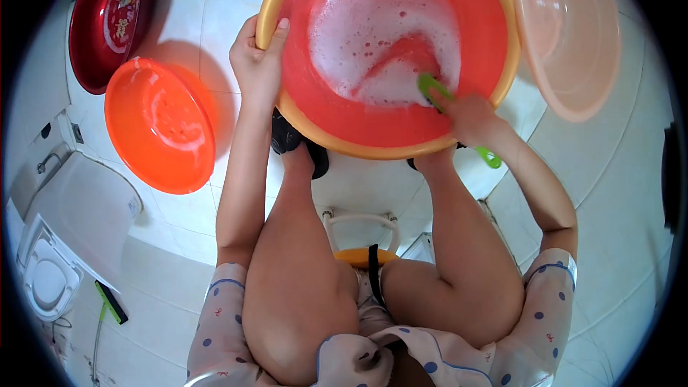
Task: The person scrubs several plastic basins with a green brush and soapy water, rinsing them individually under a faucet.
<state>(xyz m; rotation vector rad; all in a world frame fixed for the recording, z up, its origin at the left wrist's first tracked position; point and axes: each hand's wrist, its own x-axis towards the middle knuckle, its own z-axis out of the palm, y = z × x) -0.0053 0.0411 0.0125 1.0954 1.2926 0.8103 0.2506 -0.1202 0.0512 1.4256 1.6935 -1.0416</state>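
A large red basin (pixel 344 120) with a yellow-orange rim is tilted in front of me, with white suds (pixel 358 7) pooled inside it. My left hand (pixel 259 59) grips the basin's left rim, its thumb lying over the inner side. In my right hand (pixel 474 120), closed and slightly blurred, is a green-handled scrub brush (pixel 434 90). The brush head is at the lower right edge of the suds, and the handle's end sticks out below my fist. A streak through the foam shows the red basin bottom. The bristles are mostly hidden.
An orange basin (pixel 161 125) and a dark red basin (pixel 100 25) stand at the left, a translucent pink basin (pixel 573 36) close at the right. A toilet (pixel 50 279) and a green-and-black squeegee (pixel 111 302) are at the lower left. White tiles (pixel 616 193) cover the floor.
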